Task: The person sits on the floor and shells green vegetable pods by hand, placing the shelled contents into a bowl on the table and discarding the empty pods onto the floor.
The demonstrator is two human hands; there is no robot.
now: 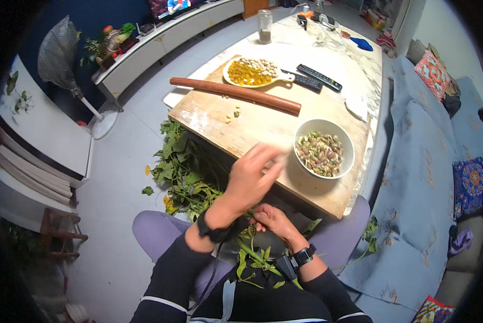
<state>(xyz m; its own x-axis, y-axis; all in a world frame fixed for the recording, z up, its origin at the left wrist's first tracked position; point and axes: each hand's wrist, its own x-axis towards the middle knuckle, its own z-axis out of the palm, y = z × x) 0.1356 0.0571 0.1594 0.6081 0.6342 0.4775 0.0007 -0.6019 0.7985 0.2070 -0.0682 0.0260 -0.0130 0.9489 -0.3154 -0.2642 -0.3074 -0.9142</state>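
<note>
My left hand (247, 177) is over the front edge of a wooden board, its blurred fingers curled and pointing towards a white bowl. Whether anything sits between those fingertips cannot be told. Brownish and green beans or seeds (320, 153) partly fill the bowl (349, 161). Lower, above my lap, my right hand (271, 220) pinches a leafy green plant stem (251, 252). Slim green leaves or pods on that plant hang over my dark top. The wooden board (261, 129) lies on a marble-patterned table (334, 36).
A wooden rolling pin (235, 95) lies across the board, near small yellow-green bits (236, 114). Behind it is a handled plate (257, 72) of yellow and pale pieces. Remote controls (319, 77) and a glass jar (265, 28) stand farther back. Leafy vines (181, 161) heap below the board.
</note>
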